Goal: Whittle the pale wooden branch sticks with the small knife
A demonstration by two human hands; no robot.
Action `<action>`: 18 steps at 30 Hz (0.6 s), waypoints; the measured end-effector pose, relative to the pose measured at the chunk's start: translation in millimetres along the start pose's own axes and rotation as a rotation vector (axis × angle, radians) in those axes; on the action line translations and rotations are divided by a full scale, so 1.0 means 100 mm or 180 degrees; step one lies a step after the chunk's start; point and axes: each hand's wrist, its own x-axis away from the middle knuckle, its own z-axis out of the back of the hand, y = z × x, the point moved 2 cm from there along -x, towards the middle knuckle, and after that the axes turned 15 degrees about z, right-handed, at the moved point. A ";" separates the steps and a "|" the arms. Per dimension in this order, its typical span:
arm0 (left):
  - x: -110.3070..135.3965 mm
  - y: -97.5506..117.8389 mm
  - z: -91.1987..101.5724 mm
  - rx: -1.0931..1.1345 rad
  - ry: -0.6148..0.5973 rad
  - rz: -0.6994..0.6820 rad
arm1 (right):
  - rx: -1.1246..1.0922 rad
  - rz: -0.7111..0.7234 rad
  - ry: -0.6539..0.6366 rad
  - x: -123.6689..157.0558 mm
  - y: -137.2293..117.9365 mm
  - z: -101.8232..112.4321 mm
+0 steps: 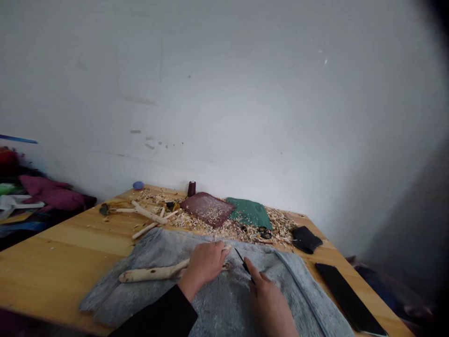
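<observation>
My left hand (206, 263) is closed around a pale peeled branch (154, 273), whose thick end points left. The branch's other end shows just past my fingers, partly hidden by them. In my right hand (270, 299), fingers wrapped round its dark handle, is a knife (241, 258) with a thin blade. Its tip points up and left, a short way from the branch end and apart from it. Under both hands lies a grey cloth (224, 309), spread over the wooden table's front part.
Wood shavings (280, 224) cover the table's back. Among them lie a maroon sheet (206, 209), a green sheet (249, 213), scissors (264, 232) and a dark spool (191, 188). Forked sticks (149, 214) lie back left. A black pouch (306, 239) and flat black device (347, 297) are at right.
</observation>
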 end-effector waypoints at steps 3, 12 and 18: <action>-0.03 -0.01 -0.02 -0.0035 0.0044 -0.0002 | 0.0161 0.0031 -0.0068 -0.06 -0.11 -0.01; -0.12 -0.05 -0.07 -0.0011 0.0191 0.0060 | 0.0755 0.0040 -0.0298 -0.17 -0.29 -0.07; -0.20 -0.10 -0.18 0.0016 0.0323 0.0157 | 0.1010 0.0094 -0.0353 -0.33 -0.37 -0.10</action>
